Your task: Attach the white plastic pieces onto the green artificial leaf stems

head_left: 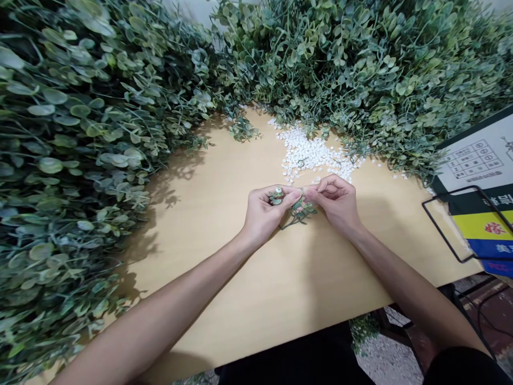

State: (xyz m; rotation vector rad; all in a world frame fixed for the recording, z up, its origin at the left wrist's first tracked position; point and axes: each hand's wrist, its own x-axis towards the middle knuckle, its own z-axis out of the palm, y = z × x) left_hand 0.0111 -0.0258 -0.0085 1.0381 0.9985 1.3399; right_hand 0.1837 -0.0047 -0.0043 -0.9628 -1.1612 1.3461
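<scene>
An artificial leaf sprig (301, 210) with small green leaves is held low over the table, between both hands. My left hand (265, 209) is closed around one part of it, thumb pressed on the stem. Beside that thumb, a small white piece (278, 190) shows among the leaves. My right hand (339, 200) pinches the sprig's upper end between thumb and forefinger, close to the left fingertips. Whether a tiny piece also sits in that pinch is hidden. Just beyond the hands lies a spread of small white pieces (306, 152).
Artificial foliage is heaped along the left (72, 160) and across the back (340, 64) of the wooden table (216, 305). A loose sprig (243, 129) lies near the back. At right stand a printed box (476, 160) and a black wire frame (444, 227).
</scene>
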